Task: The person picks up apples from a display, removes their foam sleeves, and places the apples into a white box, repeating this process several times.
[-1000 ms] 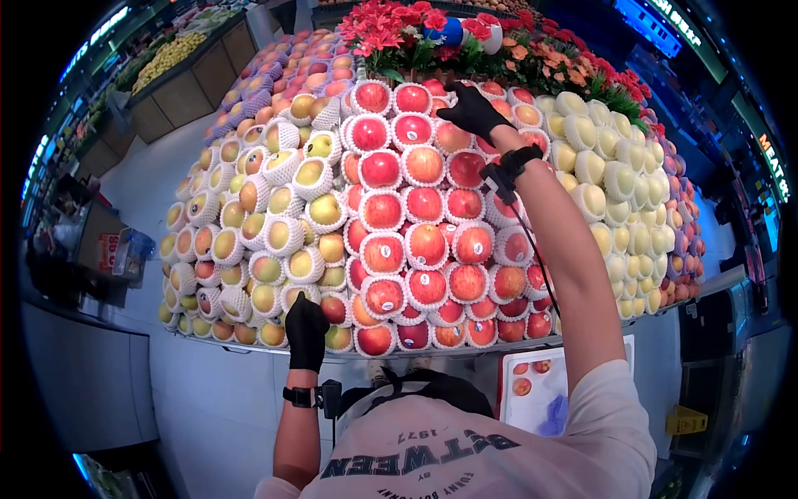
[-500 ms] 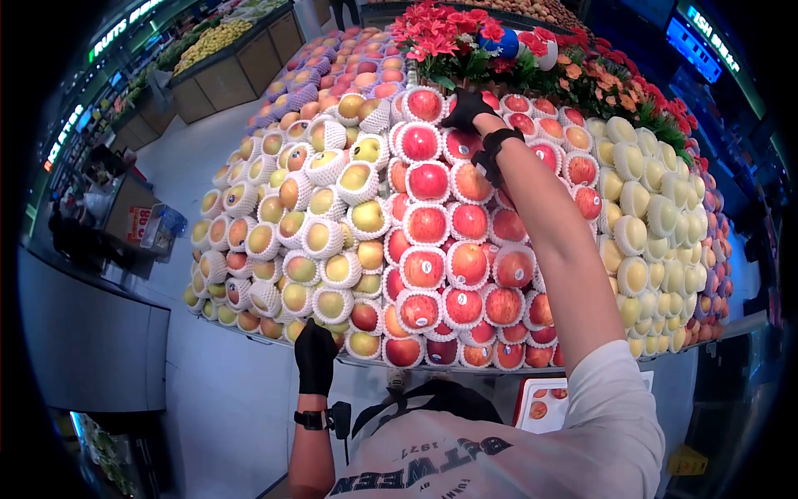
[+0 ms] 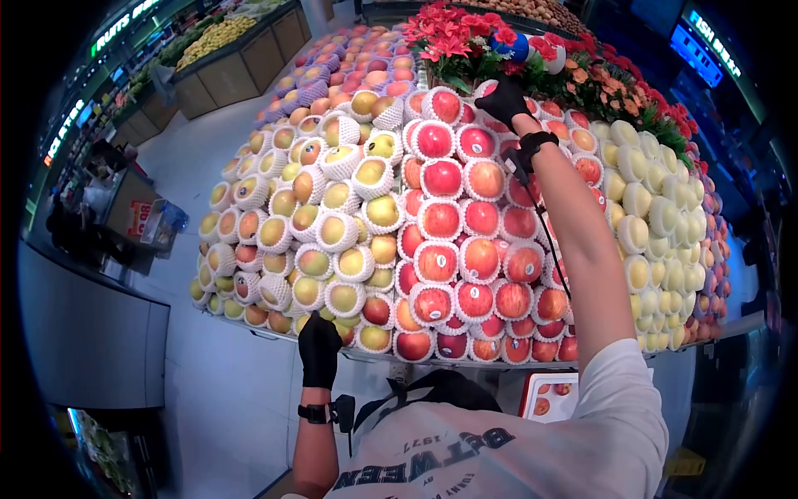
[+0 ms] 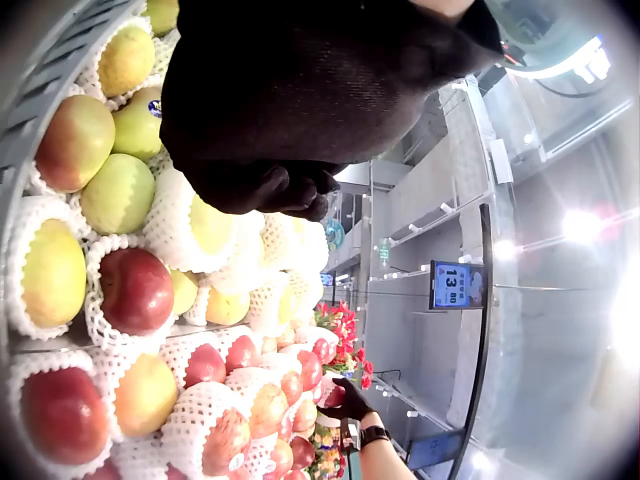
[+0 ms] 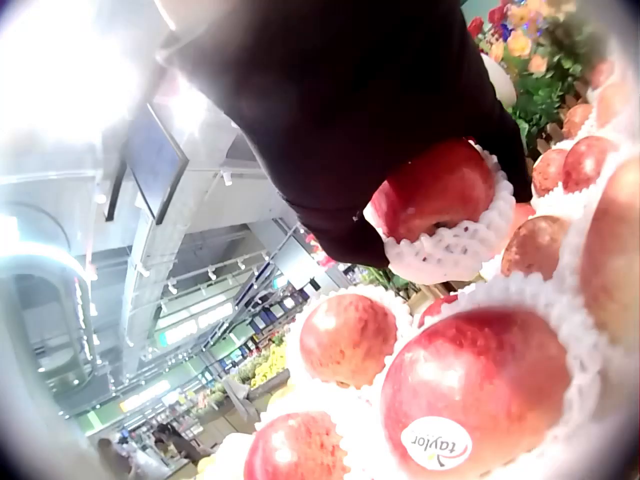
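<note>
My right hand (image 3: 504, 103), in a black glove, grips a red apple (image 5: 440, 190) at the back of the apple rows. A white foam net (image 5: 455, 245) wraps this apple's lower part, and its red skin shows between the gloved fingers in the right wrist view. Below it sits a large red apple (image 5: 475, 385) with a "taylor" sticker. My left hand (image 3: 319, 349), also gloved in black, is at the front edge of the display with fingers loosely curled. Nearest to it are yellow-green apples (image 4: 118, 195) in foam nets; nothing shows in its fingers.
Red flowers (image 3: 449, 37) and orange flowers (image 3: 598, 87) line the back of the display. Pale yellow fruit (image 3: 636, 237) in nets fills the right side. A white tray (image 3: 527, 397) with several apples stands below the front edge, beside the person.
My right hand went from spread fingers over the back apples to reaching down among them, and now holds a netted apple. The head view has shifted; my left hand stays by the front edge.
</note>
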`<state>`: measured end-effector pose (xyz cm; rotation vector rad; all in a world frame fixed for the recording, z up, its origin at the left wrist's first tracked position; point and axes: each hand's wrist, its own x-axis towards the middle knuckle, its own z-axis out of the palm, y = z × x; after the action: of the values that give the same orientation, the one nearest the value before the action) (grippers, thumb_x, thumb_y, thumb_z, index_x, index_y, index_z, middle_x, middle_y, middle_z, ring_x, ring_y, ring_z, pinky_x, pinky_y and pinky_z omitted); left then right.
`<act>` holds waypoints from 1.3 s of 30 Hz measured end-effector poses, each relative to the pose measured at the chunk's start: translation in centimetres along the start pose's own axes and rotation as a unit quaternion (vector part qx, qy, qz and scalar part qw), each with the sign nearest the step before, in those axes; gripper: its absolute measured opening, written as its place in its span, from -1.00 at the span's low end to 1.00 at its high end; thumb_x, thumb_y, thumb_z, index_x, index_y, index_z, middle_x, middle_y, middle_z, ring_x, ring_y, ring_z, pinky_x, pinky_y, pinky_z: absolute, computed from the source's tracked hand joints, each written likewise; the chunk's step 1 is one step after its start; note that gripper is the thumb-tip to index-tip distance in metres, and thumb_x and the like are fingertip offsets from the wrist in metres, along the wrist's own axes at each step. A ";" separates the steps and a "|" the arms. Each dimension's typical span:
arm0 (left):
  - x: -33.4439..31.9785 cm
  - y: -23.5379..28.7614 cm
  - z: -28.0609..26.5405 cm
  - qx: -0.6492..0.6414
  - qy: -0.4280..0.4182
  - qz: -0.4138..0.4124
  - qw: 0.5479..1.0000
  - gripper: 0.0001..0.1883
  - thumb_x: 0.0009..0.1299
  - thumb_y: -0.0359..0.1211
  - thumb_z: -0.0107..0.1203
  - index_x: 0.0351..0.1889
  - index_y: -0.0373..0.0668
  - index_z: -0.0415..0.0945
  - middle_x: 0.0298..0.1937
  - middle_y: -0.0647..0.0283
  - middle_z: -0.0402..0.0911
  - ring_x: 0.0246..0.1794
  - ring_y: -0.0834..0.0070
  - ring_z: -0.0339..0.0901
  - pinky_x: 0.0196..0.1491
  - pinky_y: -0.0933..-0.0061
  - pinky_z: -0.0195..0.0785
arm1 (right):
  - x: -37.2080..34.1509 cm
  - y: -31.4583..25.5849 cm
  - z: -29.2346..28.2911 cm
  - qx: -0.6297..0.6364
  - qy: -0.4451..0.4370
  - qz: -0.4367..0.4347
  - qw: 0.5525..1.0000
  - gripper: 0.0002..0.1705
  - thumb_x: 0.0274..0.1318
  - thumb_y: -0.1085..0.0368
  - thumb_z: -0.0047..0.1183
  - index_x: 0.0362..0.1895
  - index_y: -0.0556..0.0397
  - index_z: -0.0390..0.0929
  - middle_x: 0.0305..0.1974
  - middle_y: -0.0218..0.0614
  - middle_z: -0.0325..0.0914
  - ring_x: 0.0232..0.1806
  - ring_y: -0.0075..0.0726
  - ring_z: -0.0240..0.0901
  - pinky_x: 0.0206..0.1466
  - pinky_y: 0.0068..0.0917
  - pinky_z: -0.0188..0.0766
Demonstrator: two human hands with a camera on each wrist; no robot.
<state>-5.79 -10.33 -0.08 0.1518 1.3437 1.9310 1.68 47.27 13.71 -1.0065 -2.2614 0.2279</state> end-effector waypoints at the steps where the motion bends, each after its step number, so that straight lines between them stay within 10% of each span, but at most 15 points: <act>1: 0.2 0.2 0.1 -0.036 -0.006 -0.022 0.999 -0.76 0.51 -0.38 -0.25 -0.46 -0.04 0.24 -0.58 0.54 0.10 -0.61 0.77 0.03 -0.60 0.72 -0.02 | -0.4 0.4 -0.5 0.039 0.020 -0.008 0.999 -0.20 -0.48 -0.01 0.36 -0.04 0.09 0.44 -0.10 0.11 0.50 -0.01 0.08 0.45 0.05 -0.20 0.43; 5: 1.5 -0.9 0.6 0.220 -0.018 0.145 0.965 -0.64 0.50 -0.19 -0.20 -0.60 0.02 0.19 -0.66 0.49 0.14 -0.70 0.70 0.09 -0.64 0.63 -0.05 | -3.7 0.6 -3.9 0.165 0.039 -0.016 0.985 -0.16 -0.43 0.09 0.37 0.05 0.07 0.34 -0.02 0.02 0.45 0.05 0.01 0.41 0.08 -0.25 0.39; 11: 2.4 0.0 1.1 -0.047 -0.160 -0.101 0.981 -0.63 0.51 -0.18 -0.25 -0.55 -0.07 0.29 -0.64 0.40 0.27 -0.62 0.62 0.25 -0.51 0.60 0.12 | -13.1 -2.3 -9.8 0.188 0.024 0.031 0.981 -0.19 -0.23 0.19 0.35 0.17 0.07 0.30 0.09 -0.18 0.40 0.11 -0.33 0.36 0.10 -0.42 0.37; 16: 3.2 -0.4 3.5 0.354 -0.278 0.214 0.867 -0.73 0.49 -0.29 -0.19 -0.42 -0.21 0.38 -0.41 0.26 0.45 -0.42 0.55 0.41 -0.33 0.51 0.33 | -22.8 -4.0 -11.0 0.243 -0.004 0.071 0.967 -0.15 -0.24 0.18 0.35 0.20 0.06 0.26 0.11 -0.16 0.39 0.13 -0.21 0.37 0.14 -0.38 0.35; 19: 1.3 0.7 6.8 0.178 -0.313 0.024 0.933 -0.83 0.44 -0.42 -0.14 -0.16 -0.31 0.43 -0.24 0.21 0.55 -0.19 0.47 0.54 -0.16 0.49 0.45 | -28.8 -6.4 -12.2 0.249 -0.018 0.098 0.963 -0.12 -0.25 0.16 0.36 0.22 0.04 0.24 0.12 -0.18 0.38 0.15 -0.20 0.36 0.15 -0.35 0.34; 22: 0.7 0.2 9.3 0.202 -0.418 0.077 0.882 -0.73 0.42 -0.45 -0.11 0.05 -0.33 0.31 -0.04 0.12 0.48 0.01 0.34 0.51 0.05 0.36 0.44 | -34.2 -7.4 -11.4 0.256 -0.017 0.109 0.960 -0.12 -0.18 0.18 0.33 0.27 0.02 0.21 0.20 -0.17 0.31 0.25 -0.24 0.23 0.26 -0.31 0.22; 25: -0.8 -0.2 11.6 0.082 -0.448 -0.062 0.888 -0.61 0.44 -0.42 -0.12 0.21 -0.32 0.17 0.13 0.05 0.39 0.13 0.27 0.45 0.14 0.30 0.41 | -38.7 -10.3 -11.4 0.266 -0.014 0.134 0.954 -0.10 -0.25 0.07 0.36 0.23 0.01 0.23 0.16 -0.07 0.34 0.21 -0.08 0.28 0.22 -0.27 0.25; 26: -0.6 -0.7 12.3 0.190 -0.517 0.029 0.834 -0.56 0.46 -0.41 -0.16 0.28 -0.29 0.08 0.19 0.04 0.33 0.18 0.23 0.40 0.18 0.25 0.37 | -40.1 -11.2 -11.3 0.279 -0.017 0.144 0.949 -0.09 -0.25 0.09 0.36 0.24 0.03 0.22 0.16 -0.05 0.33 0.22 -0.07 0.26 0.24 -0.27 0.23; 30: -2.3 -3.1 14.2 0.022 -0.477 -0.237 0.846 -0.43 0.47 -0.30 -0.11 0.39 -0.13 -0.06 0.11 0.14 0.35 0.08 0.30 0.45 0.14 0.25 0.38 | -44.6 -13.7 -10.6 0.261 -0.013 0.147 0.954 -0.06 -0.26 0.14 0.36 0.25 0.12 0.18 0.20 -0.04 0.24 0.25 -0.05 0.21 0.27 -0.27 0.20; 39: -4.9 -6.5 15.8 0.115 -0.484 -0.180 0.849 -0.51 0.45 -0.28 -0.09 0.28 -0.27 0.11 0.14 0.07 0.39 0.06 0.29 0.48 0.02 0.28 0.48 | -49.4 -13.2 -12.3 0.227 0.026 0.196 0.954 -0.02 -0.20 0.07 0.36 0.29 0.11 0.14 0.23 -0.08 0.25 0.23 -0.15 0.26 0.20 -0.30 0.27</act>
<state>8.76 -0.58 2.91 0.8118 0.7993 1.0753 26.00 1.54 4.37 -1.1724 -1.8175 0.8370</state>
